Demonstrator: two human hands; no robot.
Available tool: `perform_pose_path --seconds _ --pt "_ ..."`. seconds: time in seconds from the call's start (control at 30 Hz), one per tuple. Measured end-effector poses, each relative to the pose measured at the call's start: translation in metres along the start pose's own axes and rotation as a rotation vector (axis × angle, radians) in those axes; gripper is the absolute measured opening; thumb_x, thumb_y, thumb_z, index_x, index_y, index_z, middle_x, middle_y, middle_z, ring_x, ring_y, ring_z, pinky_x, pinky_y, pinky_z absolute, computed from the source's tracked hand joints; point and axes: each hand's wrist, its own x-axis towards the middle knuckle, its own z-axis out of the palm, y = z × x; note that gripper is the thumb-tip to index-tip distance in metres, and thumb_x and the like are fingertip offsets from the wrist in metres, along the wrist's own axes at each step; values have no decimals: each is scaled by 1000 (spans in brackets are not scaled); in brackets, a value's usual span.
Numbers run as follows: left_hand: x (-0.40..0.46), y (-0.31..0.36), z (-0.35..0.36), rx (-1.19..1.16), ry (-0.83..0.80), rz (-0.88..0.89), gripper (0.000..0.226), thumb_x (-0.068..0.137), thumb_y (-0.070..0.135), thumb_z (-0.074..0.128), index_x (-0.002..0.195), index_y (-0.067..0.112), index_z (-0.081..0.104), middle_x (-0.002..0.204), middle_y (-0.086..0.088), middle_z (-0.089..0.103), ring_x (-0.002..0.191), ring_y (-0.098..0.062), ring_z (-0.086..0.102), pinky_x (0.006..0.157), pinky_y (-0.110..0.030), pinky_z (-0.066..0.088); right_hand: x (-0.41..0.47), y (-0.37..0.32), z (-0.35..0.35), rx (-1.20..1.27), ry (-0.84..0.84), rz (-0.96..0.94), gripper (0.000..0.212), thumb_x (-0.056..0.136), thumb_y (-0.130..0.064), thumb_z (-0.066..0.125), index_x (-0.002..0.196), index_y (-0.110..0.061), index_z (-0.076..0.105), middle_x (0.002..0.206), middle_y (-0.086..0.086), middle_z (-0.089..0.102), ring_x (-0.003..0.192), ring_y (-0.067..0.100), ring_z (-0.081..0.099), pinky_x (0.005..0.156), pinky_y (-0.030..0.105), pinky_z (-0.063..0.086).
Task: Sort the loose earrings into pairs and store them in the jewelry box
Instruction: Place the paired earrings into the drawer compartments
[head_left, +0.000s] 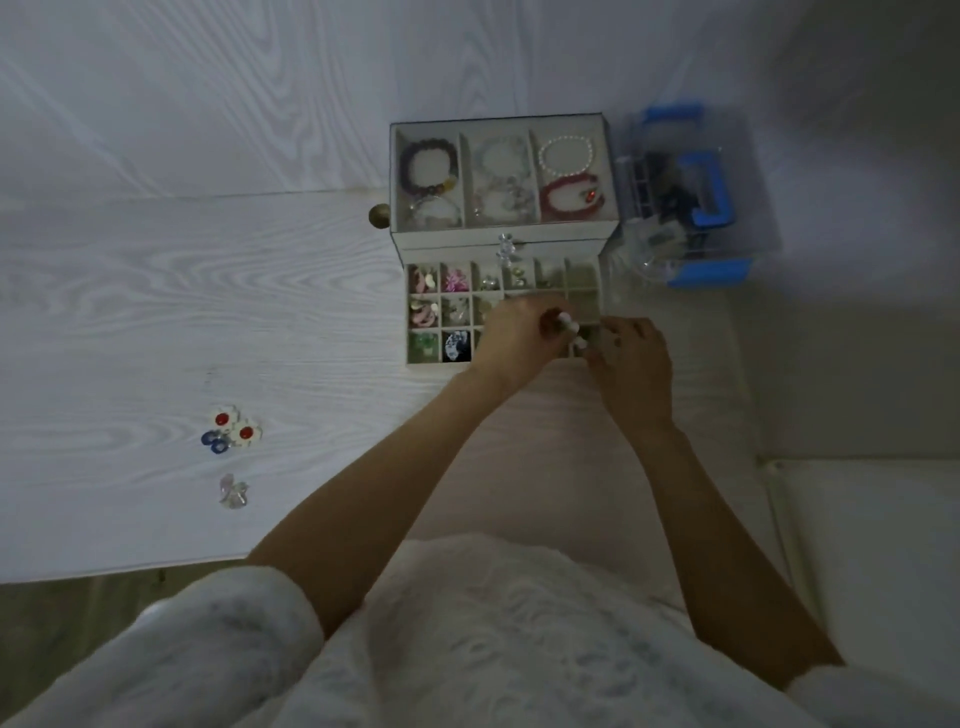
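Note:
The jewelry box (400, 249) stands on the white table, its earring drawer (407, 364) pulled out toward me. Several drawer cells hold earrings. Both hands meet over the drawer's front right cells. My left hand (514, 338) has its fingers curled, fingertips down in a cell. My right hand (631, 358) curls beside it at the drawer's right front corner. What either hand pinches is hidden. Loose on the table to the left lie two white flower earrings with red centres (234, 426), a blue pair (215, 441) and a clear pair (234, 491).
The box's top tray holds bracelets (428, 166) under a clear lid. A clear plastic case with blue latches (696, 208) stands right of the box. A small brass knob (379, 215) sits at the box's left. The table's front edge (130, 571) is near my body.

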Motion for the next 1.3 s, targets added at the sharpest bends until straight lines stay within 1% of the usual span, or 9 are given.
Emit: perform_pose_path --seconds 0.2,0.4,0.63,0.73,0.8,0.9,1.0,1.17,1.3 --pt "8 2 36 3 -48 -77 25 79 10 66 104 6 66 92 -15 72 84 -29 67 75 -36 54 -2 2 3 66 11 55 21 84 -12 61 104 -6 63 101 18 61 89 32 56 72 33 41" --pt "2 -8 39 26 -116 28 36 80 11 63 116 8 60 100 -13 71 89 -29 68 77 -41 56 -3 4 0 18 1 56 26 85 -15 60 111 -12 62 109 14 60 97 30 53 70 29 36" --pt "-32 -12 -1 293 -2 204 28 88 29 44 101 16 65 87 -2 69 79 -22 63 58 -33 53 -15 3 -2 -149 -72 -13 23 88 -11 54 108 -15 65 121 13 51 109 30 43 75 36 44" --pt "-67 -23 -39 400 151 209 27 90 34 46 84 19 67 75 4 68 72 -17 61 55 -21 40 -27 -6 0 -186 49 -140 21 82 -8 57 102 -8 65 119 17 54 110 37 46 86 44 46" --pt "-97 -40 -67 444 242 111 28 91 33 48 72 18 62 66 5 63 65 -15 56 55 -21 32 -36 -24 8 -194 92 -255 20 82 -11 53 98 -9 65 117 15 56 112 37 46 92 44 39" --pt "-144 -71 -98 421 361 -110 26 90 34 51 70 17 56 64 5 58 63 -14 51 53 -22 30 -51 -58 25 -142 -20 -390 23 84 -15 48 96 -11 67 118 13 56 114 36 45 96 44 37" --pt "-192 -106 -119 362 431 -388 14 85 31 61 87 17 58 75 2 59 73 -18 55 57 -26 38 -67 -94 47 -47 -206 -525 17 85 -7 58 98 -10 67 122 13 54 115 32 45 95 40 40" --pt "-237 -153 -132 249 535 -779 50 75 23 74 118 7 53 110 -15 56 98 -30 54 80 -38 44 -86 -145 89 66 -503 -683 23 85 -2 59 106 -10 65 112 8 57 105 25 50 84 34 48" --pt "-248 -167 -135 132 497 -837 56 75 29 76 122 13 52 117 -11 52 101 -26 54 86 -37 46 -90 -183 117 77 -660 -701 26 88 -4 56 112 -10 61 113 7 58 100 23 54 82 32 48"
